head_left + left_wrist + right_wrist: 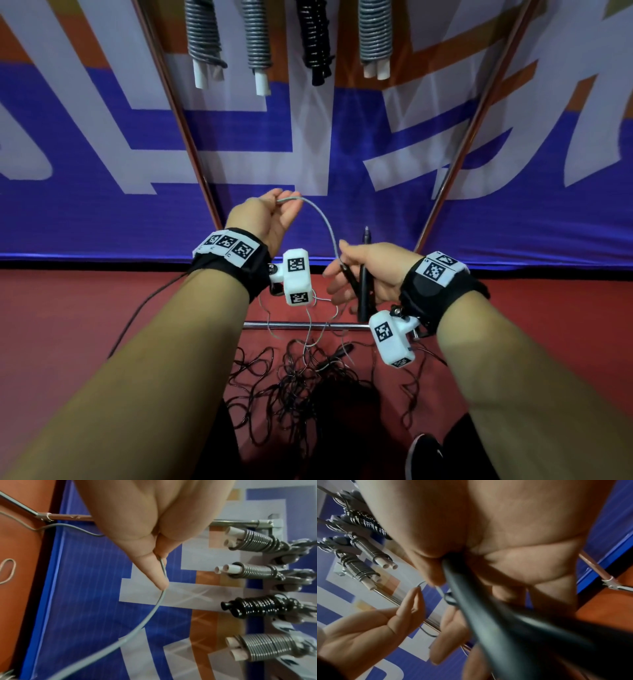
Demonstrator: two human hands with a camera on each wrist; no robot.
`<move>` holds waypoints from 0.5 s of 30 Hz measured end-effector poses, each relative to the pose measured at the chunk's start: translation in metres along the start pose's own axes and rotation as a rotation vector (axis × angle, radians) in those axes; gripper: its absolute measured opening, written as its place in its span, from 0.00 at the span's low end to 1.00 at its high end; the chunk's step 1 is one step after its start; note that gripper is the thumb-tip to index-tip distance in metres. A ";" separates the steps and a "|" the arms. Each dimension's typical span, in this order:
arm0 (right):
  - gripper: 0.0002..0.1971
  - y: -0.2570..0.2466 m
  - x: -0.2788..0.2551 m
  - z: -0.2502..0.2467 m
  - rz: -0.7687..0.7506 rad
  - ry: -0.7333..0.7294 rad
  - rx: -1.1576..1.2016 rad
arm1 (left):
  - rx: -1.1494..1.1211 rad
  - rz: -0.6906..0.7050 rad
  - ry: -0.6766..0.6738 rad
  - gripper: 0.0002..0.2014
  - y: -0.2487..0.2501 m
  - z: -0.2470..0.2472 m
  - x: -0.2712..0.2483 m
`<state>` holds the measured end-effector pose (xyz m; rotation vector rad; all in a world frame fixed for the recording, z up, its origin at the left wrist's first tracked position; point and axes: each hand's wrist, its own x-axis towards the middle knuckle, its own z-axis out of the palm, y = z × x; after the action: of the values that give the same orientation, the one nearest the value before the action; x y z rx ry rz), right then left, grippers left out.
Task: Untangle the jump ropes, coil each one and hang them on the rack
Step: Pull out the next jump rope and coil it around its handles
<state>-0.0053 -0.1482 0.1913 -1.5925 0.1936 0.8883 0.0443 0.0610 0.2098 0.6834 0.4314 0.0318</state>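
A thin grey jump rope [323,219] arcs between my two hands in front of the rack. My left hand [274,214] pinches the rope [154,609] between thumb and fingertips [158,574]. My right hand [359,274] grips two black handles [361,291], and the rope runs into the top of one. In the right wrist view the black handles [488,615] fill the middle under my palm. The rope's slack drops past a low metal bar [308,325] to a tangle of black ropes [308,383] on the red floor.
Several coiled ropes hang on the rack above: grey coils with white handles [202,41] and one black coil [315,41]. Slanted metal rack legs [181,130] stand on both sides. A blue and white banner [102,154] backs the rack. My black shoe [423,455] is at the bottom right.
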 end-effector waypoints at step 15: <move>0.10 0.006 0.019 0.010 -0.213 0.114 -0.032 | 0.893 -0.279 -0.232 0.08 -0.039 -0.006 -0.017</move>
<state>0.0000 -0.1345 0.1747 -1.6607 0.0883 0.6395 0.0226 0.0314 0.1880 1.4785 0.3002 -0.5287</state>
